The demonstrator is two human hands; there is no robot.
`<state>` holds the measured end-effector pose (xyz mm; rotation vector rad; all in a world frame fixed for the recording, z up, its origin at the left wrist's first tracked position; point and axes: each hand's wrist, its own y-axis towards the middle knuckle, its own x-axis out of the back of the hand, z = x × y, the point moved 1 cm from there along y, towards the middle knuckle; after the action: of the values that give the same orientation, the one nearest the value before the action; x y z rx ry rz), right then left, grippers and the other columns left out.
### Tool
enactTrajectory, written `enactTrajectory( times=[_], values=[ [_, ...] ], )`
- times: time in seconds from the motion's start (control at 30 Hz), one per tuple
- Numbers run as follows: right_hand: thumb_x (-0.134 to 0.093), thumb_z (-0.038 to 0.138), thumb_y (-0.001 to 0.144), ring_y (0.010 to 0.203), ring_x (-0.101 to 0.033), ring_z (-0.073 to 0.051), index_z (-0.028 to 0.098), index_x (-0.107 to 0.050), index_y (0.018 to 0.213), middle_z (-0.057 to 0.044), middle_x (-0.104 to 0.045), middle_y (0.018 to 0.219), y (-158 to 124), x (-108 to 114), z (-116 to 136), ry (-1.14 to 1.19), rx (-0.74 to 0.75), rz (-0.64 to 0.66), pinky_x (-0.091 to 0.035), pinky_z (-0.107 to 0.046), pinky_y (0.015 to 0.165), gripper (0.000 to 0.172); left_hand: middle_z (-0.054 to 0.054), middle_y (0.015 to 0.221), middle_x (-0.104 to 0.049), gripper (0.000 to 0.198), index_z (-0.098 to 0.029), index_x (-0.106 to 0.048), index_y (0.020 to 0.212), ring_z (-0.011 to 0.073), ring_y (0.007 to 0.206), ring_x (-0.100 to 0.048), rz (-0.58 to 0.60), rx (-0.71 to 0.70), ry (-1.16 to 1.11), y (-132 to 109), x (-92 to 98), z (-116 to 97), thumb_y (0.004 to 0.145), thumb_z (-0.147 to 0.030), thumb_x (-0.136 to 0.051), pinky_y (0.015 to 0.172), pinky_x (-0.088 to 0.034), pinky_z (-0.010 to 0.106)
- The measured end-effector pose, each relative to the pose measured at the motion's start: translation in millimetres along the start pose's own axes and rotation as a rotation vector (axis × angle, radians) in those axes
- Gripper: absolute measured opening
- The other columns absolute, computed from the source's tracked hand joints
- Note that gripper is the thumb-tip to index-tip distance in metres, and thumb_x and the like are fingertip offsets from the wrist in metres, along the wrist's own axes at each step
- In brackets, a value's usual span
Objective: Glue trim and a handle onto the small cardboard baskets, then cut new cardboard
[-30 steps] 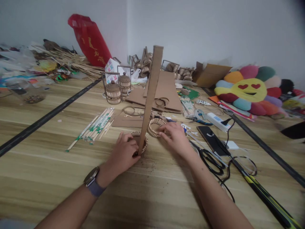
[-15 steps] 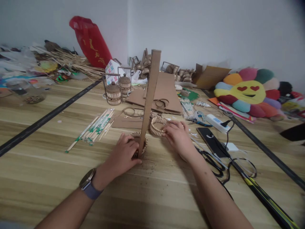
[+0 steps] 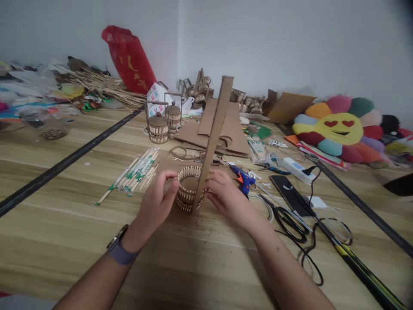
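Observation:
A ring of short wooden sticks sits on top of a similar lower ring, around a tall upright cardboard strip at their right front side. My left hand is closed, thumb and fingers on the left rim of the upper ring. My right hand grips the same ring from the right, its fingertips partly behind the strip. Whether the two rings fully line up is hard to see. On the left wrist is a watch.
Bagged sticks lie left. Finished lidded baskets and cardboard sheets stand behind. To the right are a blue glue gun, black scissors, a phone and a power strip. Further right is a flower cushion.
My right hand has brought the upper ring left onto the lower one. My left hand has shifted from the lower ring up to the upper ring's side. The glue gun is now uncovered.

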<state>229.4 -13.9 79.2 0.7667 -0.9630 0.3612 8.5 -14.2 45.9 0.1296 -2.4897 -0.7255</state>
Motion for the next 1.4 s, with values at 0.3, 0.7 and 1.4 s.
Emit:
enactTrajectory(
  times=[0.3,0.7,1.4],
  values=[
    [-0.056,0.008,0.092,0.123,-0.053,-0.031,0.019,-0.067,0.106,-0.014,-0.066,0.119,-0.5,-5.9,0.6,0.048,0.003,0.058,-0.045,-0.056,0.105,0.021,0.012,0.118,-0.067,0.031,-0.018,-0.057,0.117,0.0249,0.114,-0.062,0.062,-0.091,0.026,-1.7,-10.0,2.2,0.101,-0.043,-0.046,0.099,-0.051,0.042],
    [-0.056,0.010,0.093,0.122,-0.052,-0.030,0.019,-0.067,0.102,-0.012,-0.068,0.116,-3.3,-7.9,-0.8,-0.013,0.008,0.058,-0.044,-0.056,0.106,0.017,0.012,0.122,-0.066,0.032,-0.019,-0.059,0.118,0.0254,0.117,-0.062,0.095,-0.118,0.012,-1.8,-12.0,4.7,0.101,-0.043,-0.047,0.101,-0.051,0.044],
    [-0.057,0.012,0.094,0.122,-0.052,-0.032,0.019,-0.068,0.106,-0.013,-0.068,0.111,-1.9,-2.8,7.6,-0.088,0.003,0.124,-0.049,-0.055,0.102,0.018,0.012,0.121,-0.066,0.028,-0.020,-0.064,0.110,0.0261,0.118,-0.061,0.068,-0.135,0.114,-2.5,-11.6,4.0,0.099,-0.041,-0.050,0.102,-0.051,0.045]
  ],
)
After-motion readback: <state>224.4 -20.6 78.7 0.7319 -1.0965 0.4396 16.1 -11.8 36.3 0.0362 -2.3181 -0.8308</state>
